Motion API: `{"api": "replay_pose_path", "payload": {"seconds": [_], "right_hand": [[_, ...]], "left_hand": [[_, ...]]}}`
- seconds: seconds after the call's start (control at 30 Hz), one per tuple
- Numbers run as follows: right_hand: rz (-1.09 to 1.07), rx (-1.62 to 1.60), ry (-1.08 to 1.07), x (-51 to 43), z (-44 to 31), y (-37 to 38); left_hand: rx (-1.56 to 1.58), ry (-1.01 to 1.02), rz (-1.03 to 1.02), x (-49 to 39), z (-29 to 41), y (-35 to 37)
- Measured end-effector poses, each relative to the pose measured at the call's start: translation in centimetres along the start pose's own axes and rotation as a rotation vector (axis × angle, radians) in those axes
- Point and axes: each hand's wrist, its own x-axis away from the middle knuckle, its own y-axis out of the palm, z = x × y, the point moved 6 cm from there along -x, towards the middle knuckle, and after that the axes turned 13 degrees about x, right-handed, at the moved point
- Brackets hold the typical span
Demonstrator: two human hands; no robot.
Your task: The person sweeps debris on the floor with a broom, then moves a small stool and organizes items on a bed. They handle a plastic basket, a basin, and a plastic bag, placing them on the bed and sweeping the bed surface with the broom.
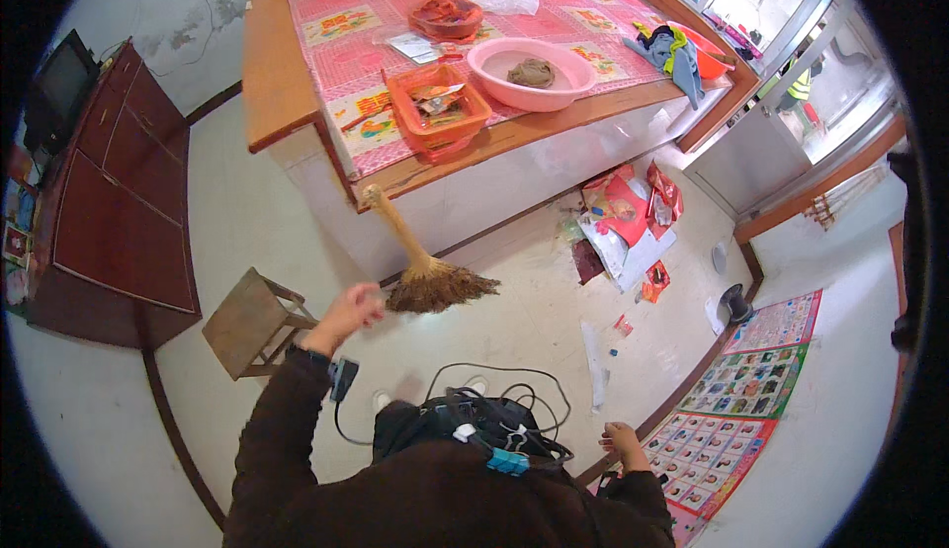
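A short straw hand broom [422,266] stands bristles down against the front of the raised platform [474,155], its handle near the platform's corner. My left hand [348,314] is stretched out just left of the bristles, fingers apart and slightly curled, with a gap between hand and broom. Low on the right, beside the wall posters, hangs my right hand [621,440], its fingers loosely curled; nothing shows in it. On the platform's patterned pink cover are a pink basin [482,73] with a wet brown cloth [531,73] and an orange plastic basket [474,114] holding small items.
A wooden stool [248,322] stands left of my left hand. Wrappers and cardboard [645,263] lie in a heap on the floor by the platform. Black cables [511,370] loop near my waist. A dark red cabinet [126,214] lines the left wall; a door [749,170] is at right.
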Motion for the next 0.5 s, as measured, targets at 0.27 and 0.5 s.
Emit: {"api": "replay_pose_path", "payload": {"seconds": [0.27,0.5], "right_hand": [[0.019,-0.083,-0.085,-1.9,-4.7,-5.5],[0.061,0.023,-0.188,-3.6,-16.3,-8.6]], "left_hand": [[0.367,0.128,0.197,-14.5,11.3,4.5],[0.519,0.066,0.326,-24.8,14.4,2.6]]}}
